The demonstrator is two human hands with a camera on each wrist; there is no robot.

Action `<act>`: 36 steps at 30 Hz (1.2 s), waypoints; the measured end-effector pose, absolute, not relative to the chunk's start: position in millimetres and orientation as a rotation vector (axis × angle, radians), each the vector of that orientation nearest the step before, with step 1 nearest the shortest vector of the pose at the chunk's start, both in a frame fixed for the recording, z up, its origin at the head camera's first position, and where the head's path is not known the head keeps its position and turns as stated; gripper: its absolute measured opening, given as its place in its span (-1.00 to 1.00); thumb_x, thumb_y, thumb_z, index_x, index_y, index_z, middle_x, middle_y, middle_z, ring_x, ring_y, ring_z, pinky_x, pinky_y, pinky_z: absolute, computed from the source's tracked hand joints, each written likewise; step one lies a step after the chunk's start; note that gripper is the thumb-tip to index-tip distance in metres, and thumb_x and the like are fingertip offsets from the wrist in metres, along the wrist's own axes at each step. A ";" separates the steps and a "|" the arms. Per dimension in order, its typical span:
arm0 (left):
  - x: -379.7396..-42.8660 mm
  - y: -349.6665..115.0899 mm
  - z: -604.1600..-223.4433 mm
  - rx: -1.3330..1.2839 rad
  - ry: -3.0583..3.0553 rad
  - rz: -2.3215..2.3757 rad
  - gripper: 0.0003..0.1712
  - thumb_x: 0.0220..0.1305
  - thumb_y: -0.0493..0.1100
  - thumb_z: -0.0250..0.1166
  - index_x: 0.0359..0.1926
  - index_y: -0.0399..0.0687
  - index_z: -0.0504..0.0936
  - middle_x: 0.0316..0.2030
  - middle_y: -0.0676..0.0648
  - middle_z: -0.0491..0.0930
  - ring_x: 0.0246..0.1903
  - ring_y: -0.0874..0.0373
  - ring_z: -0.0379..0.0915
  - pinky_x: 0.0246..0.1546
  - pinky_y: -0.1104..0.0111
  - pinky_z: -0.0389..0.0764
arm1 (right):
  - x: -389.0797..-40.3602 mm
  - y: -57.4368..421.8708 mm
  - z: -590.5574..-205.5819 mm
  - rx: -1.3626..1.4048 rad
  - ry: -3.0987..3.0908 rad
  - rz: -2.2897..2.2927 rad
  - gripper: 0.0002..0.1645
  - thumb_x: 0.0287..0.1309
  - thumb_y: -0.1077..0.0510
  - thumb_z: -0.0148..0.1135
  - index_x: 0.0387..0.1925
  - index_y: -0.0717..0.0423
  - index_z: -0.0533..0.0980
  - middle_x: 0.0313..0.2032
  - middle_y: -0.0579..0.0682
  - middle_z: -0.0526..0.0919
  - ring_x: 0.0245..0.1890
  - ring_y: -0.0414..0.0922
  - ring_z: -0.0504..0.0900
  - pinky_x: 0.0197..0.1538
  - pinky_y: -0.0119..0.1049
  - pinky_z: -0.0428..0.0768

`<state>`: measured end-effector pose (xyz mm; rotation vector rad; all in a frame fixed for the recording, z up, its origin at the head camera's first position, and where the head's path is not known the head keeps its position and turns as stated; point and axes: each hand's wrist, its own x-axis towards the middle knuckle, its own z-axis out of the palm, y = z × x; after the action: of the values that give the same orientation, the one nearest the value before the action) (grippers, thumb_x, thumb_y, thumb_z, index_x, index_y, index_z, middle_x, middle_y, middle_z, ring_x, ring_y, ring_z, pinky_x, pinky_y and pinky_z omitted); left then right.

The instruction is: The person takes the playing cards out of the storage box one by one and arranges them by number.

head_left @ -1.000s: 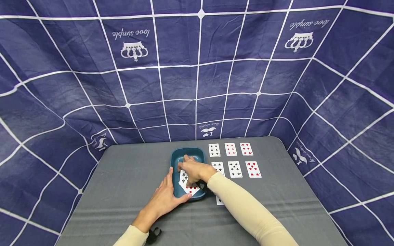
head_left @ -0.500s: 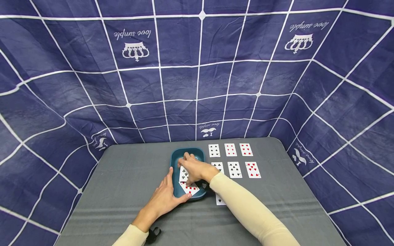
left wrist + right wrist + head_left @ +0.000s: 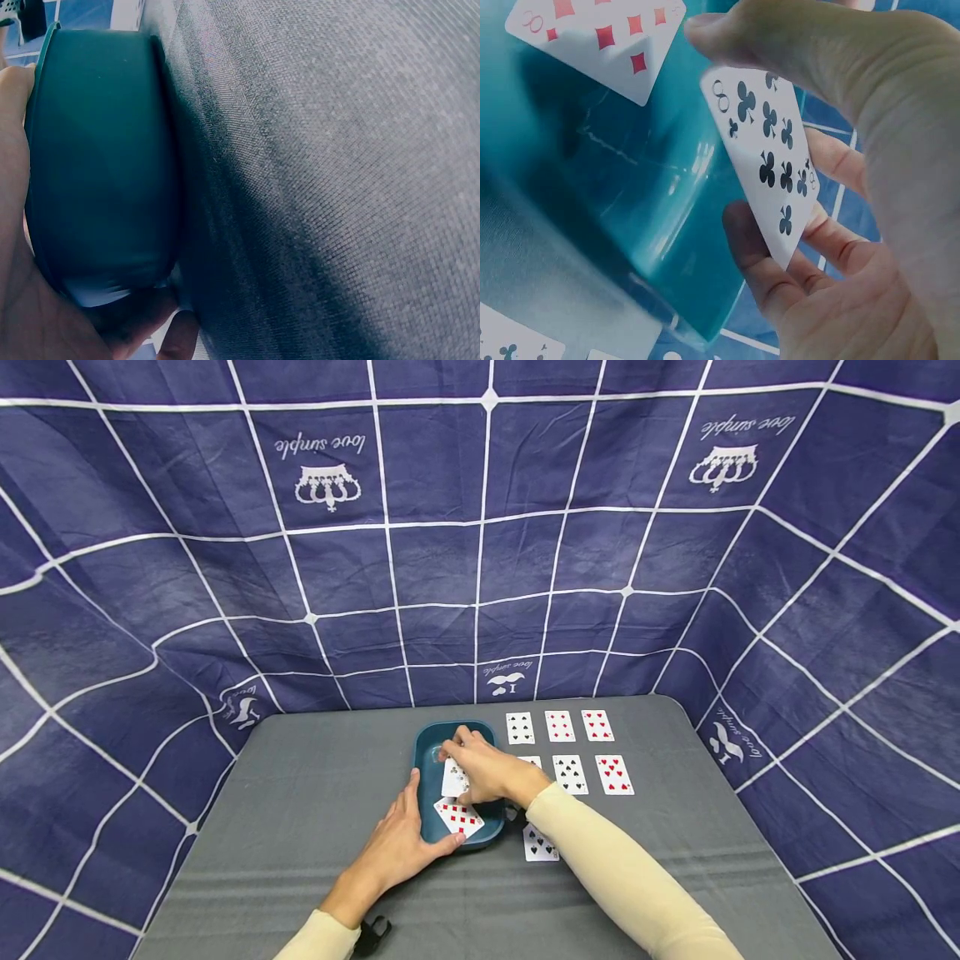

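Note:
In the head view a teal tray [image 3: 429, 789] stands on the grey cloth. My left hand [image 3: 393, 835] grips its near left corner, thumb over the near rim and fingers along the outer left wall; the left wrist view shows the tray's outer wall [image 3: 105, 157] close up. My right hand [image 3: 487, 768] is over the tray, pinching an eight of clubs [image 3: 772, 157] between thumb and fingers, the card tilted up. Below it, an eight of diamonds [image 3: 459, 818] lies face up on the tray's bottom.
Right of the tray, face-up cards lie in rows. The back row has spades [image 3: 520, 727], diamonds [image 3: 559, 726] and hearts [image 3: 597, 725]. Nearer are a partly hidden card, spades [image 3: 570, 774] and hearts [image 3: 614, 774], then a spades card [image 3: 541, 843] by my right sleeve. A blue curtain [image 3: 435, 568] hangs behind.
My right hand has risen slightly and moved right, lifting the eight of clubs off the eight of diamonds, which now shows more fully. The left hand has stayed on the tray.

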<state>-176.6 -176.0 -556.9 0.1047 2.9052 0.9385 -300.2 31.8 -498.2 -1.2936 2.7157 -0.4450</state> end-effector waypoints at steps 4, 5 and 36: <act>-176.6 -175.8 -558.2 0.106 2.918 0.927 0.69 0.27 0.60 0.58 0.92 -0.23 -0.17 0.77 -0.49 0.25 0.68 -0.52 0.36 0.56 -0.51 0.45 | -297.4 42.4 -496.2 -1.303 2.712 -0.497 -0.09 0.20 0.03 0.85 0.51 0.00 0.61 0.34 0.09 0.55 0.25 0.04 0.60 0.40 -0.04 0.73; -176.6 -175.7 -558.2 0.108 2.920 0.926 0.69 0.27 0.60 0.57 0.92 -0.23 -0.17 0.77 -0.49 0.25 0.68 -0.52 0.36 0.56 -0.50 0.46 | -296.4 45.4 -495.4 -1.309 2.711 -0.509 -0.10 0.21 0.02 0.84 0.52 0.00 0.61 0.35 0.09 0.56 0.26 0.05 0.61 0.40 -0.02 0.73; -176.9 -175.9 -557.9 0.104 2.955 0.928 0.72 0.20 0.63 0.60 0.92 -0.21 -0.13 0.73 -0.50 0.33 0.65 -0.51 0.41 0.55 -0.47 0.49 | -266.6 134.3 -492.3 -1.320 2.784 -0.633 -0.14 0.18 0.10 0.82 0.49 -0.01 0.66 0.46 0.11 0.59 0.39 0.03 0.72 0.48 0.02 0.74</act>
<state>-176.9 -175.9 -557.9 0.1039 2.9546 0.9281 -266.6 134.3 -492.3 -1.3198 2.7839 -0.6334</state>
